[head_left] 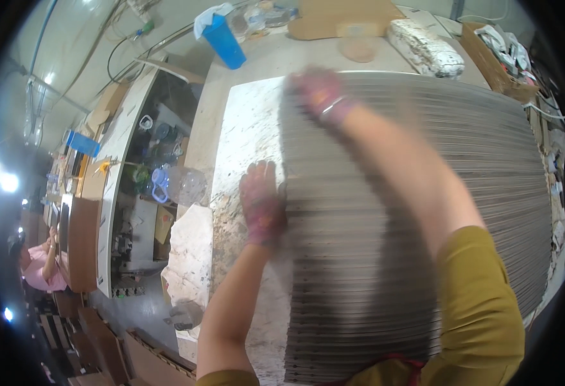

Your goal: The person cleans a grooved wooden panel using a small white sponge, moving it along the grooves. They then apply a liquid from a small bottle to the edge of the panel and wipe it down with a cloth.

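Observation:
Many thin grey-brown strips lie side by side in close rows, covering most of a white, stained board. My left hand, in a reddish-purple glove, lies flat with fingers stretched out on the board, its thumb side against the strips' left ends. At the far left corner of the strips is my right hand, in a similar glove and smeared by motion. It is over or touching the strips' ends; its fingers are too blurred to read. My right forearm crosses above the rows and hides part of them.
Behind the board stand a blue container with a white cloth, a flat cardboard piece, a wrapped bundle and a cardboard box. White crumpled material and a plastic jug are at left. Another person works farther left.

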`<state>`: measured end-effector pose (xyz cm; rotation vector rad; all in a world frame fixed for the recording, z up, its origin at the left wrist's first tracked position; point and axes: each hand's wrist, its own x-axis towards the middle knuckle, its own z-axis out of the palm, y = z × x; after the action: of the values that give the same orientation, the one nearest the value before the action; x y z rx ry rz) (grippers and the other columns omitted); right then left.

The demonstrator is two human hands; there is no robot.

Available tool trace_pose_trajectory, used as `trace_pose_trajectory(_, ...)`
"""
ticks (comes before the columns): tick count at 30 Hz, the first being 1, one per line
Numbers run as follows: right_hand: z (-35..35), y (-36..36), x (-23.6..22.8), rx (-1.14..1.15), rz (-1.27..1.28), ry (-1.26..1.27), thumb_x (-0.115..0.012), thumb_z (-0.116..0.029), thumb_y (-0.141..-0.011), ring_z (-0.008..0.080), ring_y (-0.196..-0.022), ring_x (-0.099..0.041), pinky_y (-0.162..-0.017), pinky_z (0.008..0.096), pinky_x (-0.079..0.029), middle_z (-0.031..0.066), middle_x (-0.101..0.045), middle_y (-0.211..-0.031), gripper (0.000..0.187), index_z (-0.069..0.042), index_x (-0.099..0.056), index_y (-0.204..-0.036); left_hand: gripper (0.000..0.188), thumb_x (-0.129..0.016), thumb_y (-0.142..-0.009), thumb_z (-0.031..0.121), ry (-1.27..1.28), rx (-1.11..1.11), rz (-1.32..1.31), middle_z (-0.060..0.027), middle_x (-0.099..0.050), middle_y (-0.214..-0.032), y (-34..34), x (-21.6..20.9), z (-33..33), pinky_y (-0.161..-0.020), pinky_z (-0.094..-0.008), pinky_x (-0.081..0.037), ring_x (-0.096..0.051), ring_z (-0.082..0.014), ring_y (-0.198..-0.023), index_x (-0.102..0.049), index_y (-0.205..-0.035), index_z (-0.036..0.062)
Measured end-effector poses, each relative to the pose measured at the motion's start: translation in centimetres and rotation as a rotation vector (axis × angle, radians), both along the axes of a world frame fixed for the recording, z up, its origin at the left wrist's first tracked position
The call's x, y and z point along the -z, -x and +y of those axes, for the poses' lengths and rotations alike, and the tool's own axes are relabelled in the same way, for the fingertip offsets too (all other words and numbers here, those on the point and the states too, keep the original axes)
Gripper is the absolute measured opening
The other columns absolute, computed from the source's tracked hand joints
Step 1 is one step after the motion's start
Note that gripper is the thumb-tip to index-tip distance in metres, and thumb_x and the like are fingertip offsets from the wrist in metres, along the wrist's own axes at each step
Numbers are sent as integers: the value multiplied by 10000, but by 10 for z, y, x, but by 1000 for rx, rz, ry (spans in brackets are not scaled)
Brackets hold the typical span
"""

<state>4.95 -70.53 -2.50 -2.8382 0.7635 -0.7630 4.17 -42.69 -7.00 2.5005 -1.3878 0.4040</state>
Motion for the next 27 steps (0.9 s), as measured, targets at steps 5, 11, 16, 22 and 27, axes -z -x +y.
trace_pose_trajectory(5, 8, 46, -23, -53, 80, 73, -563, -236, -852, 346, -1078, -634, -887, 474, -470, 174, -667, -1109, 222, -130, -702, -990, 456, -575, -930, 221, 26, -3, 30, -166, -505, -1375, -4, -2, 20, -1113, -478, -313, -423, -377, -1309, -501, -1339, 34)
trace_pose_trajectory(11, -133, 126, 9, 169, 78, -144, -553, -242, -885, 303, -947, -672, -853, 502, -478, 126, -699, -972, 205, -143, -700, -987, 477, -584, -934, 218, 21, 15, 3, -153, -478, -1407, 3, 0, 1, -1122, -491, -300, -402, -374, -1331, -476, -1366, 47)
trace_pose_trajectory(16, 3, 73, -24, -60, -37, 85, -495, -222, -922, 362, -1031, -638, -903, 522, -445, 163, -676, -1052, 229, -124, -672, -1030, 639, -562, -802, -60, -20, -6, 43, -137, -461, -1433, -3, -1, 15, -1128, -460, -300, -375, -362, -1362, -446, -1411, 93)
trace_pose_trajectory(22, -157, 203, -10, 382, -48, -358, -583, -214, -859, 343, -898, -683, -778, 494, -504, 171, -698, -921, 170, -131, -695, -956, 677, -580, -771, -76, -28, 16, 81, -142, -431, -1461, 3, -5, 6, -1154, -461, -253, -329, -350, -1397, -429, -1417, 56)
trace_pose_trajectory(27, -48, 143, -31, 93, 78, 16, -561, -217, -868, 358, -1100, -621, -889, 483, -495, 203, -651, -1153, 243, -129, -677, -1062, 690, -614, -745, -64, -71, -4, 48, -136, -455, -1426, -2, -4, 9, -1152, -449, -257, -366, -337, -1367, -444, -1404, 53)
